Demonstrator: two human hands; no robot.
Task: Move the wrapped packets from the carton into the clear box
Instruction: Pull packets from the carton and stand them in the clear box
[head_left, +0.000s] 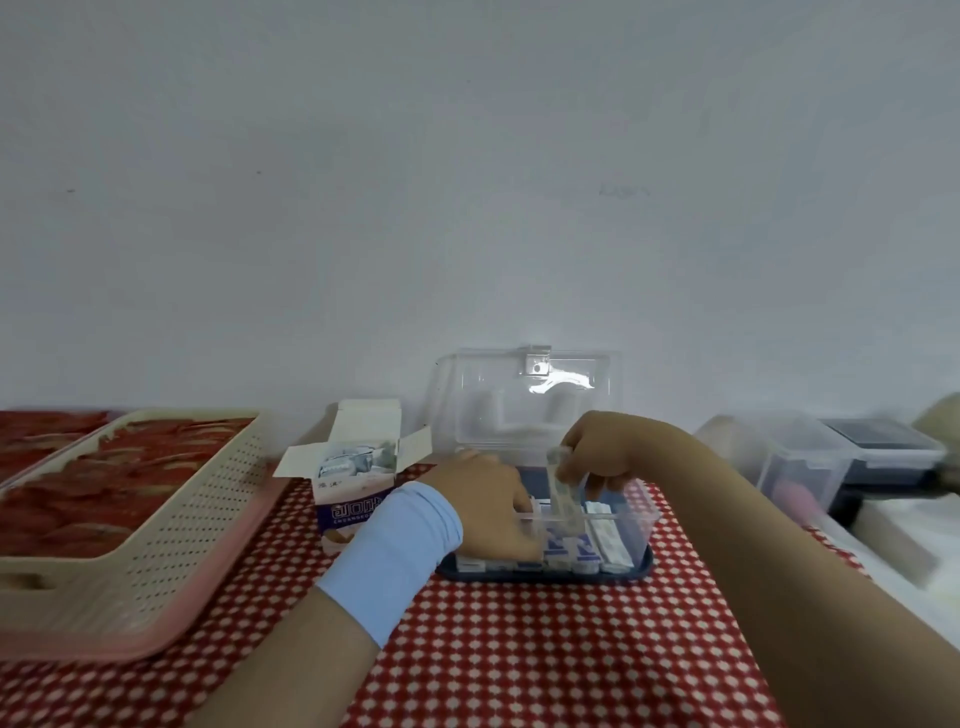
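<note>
The open carton (349, 493) stands left of centre, flaps spread, with several wrapped packets (347, 462) showing in its top. The clear box (631, 519) with a dark blue base sits in the middle, its lid (527, 400) tipped up behind. Rows of packets (582, 553) stand inside it. My right hand (602, 447) pinches a wrapped packet (563, 499) upright over the box's inside. My left hand (488, 499), a light blue band on the wrist, reaches into the box's left side with its fingers curled on the box's front rim.
A beige perforated tray (156, 545) nested in a pink one lies at the left on the red checked cloth (519, 649). At the right stand a clear lidded container (795, 462) and a dark box (883, 441). A white wall rises close behind.
</note>
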